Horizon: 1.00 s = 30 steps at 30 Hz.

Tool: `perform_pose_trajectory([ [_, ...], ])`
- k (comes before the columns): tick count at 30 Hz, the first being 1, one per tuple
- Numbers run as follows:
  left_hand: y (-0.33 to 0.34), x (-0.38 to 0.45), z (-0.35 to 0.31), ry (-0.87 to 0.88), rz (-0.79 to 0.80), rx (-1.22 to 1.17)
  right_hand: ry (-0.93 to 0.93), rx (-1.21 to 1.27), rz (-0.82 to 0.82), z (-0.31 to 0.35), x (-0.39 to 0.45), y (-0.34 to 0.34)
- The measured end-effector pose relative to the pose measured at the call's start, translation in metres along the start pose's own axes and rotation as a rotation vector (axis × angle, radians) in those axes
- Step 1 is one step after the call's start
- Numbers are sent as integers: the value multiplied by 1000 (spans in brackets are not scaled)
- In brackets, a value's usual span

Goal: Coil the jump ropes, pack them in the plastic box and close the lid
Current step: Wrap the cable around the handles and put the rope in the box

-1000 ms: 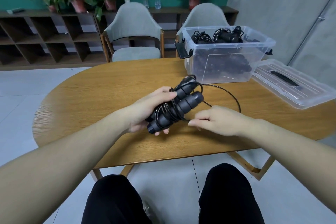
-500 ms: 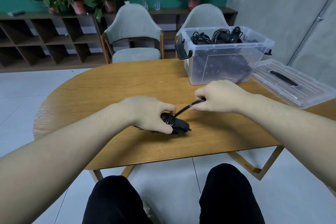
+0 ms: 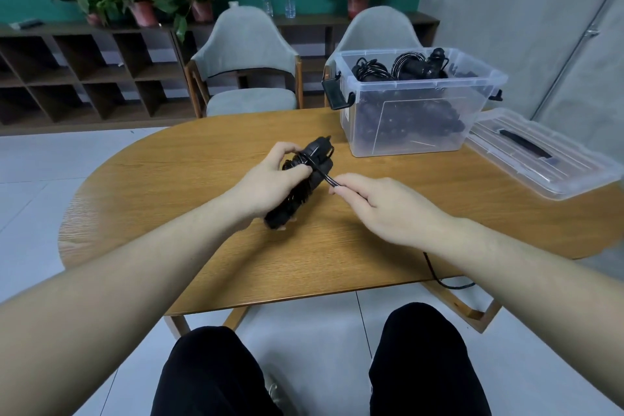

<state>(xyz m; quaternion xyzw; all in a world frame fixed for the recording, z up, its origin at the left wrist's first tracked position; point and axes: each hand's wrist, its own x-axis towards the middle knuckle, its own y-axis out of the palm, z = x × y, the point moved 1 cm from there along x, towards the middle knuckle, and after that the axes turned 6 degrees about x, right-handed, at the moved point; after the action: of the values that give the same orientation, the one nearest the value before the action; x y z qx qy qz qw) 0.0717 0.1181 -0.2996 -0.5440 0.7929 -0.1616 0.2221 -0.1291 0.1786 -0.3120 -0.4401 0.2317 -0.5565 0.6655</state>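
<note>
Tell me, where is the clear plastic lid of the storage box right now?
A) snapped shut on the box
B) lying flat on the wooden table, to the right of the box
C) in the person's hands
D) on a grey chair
B: the clear plastic lid lies flat on the oval wooden table, right of the open clear plastic box.

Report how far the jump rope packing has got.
Done: several coiled ropes already sit in the plastic box. In hand: left hand grips one jump rope bundle while right hand wraps its cord. Left: finish it, box it, fit the lid lying beside the box.
</note>
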Motion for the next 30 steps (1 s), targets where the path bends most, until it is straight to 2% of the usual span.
perform_pose_trajectory([
  [5, 8, -5, 1, -15, 127, -411, 23, 165, 75, -8, -9, 1],
  [8, 13, -8, 0, 14, 200, -546, -14, 210, 118, -14, -11, 2],
  [12, 17, -9, 5, -11, 306, -594, -107, 107, 136, -27, -15, 2],
  [17, 15, -9, 6, 5, 526, -604, -152, -153, 215, -46, -14, -7],
  [20, 24, -10, -3, 28, 563, -469, -187, -297, 272, -43, -7, -14],
  [23, 28, -9, -17, 125, 510, -178, -251, -446, 297, -40, 0, -22],
  [27, 25, -14, -28, 134, 527, 99, -179, -654, 339, -45, 10, -33],
  [30, 31, -18, -31, 160, 481, 437, -84, -631, 330, -41, 15, -41],
])
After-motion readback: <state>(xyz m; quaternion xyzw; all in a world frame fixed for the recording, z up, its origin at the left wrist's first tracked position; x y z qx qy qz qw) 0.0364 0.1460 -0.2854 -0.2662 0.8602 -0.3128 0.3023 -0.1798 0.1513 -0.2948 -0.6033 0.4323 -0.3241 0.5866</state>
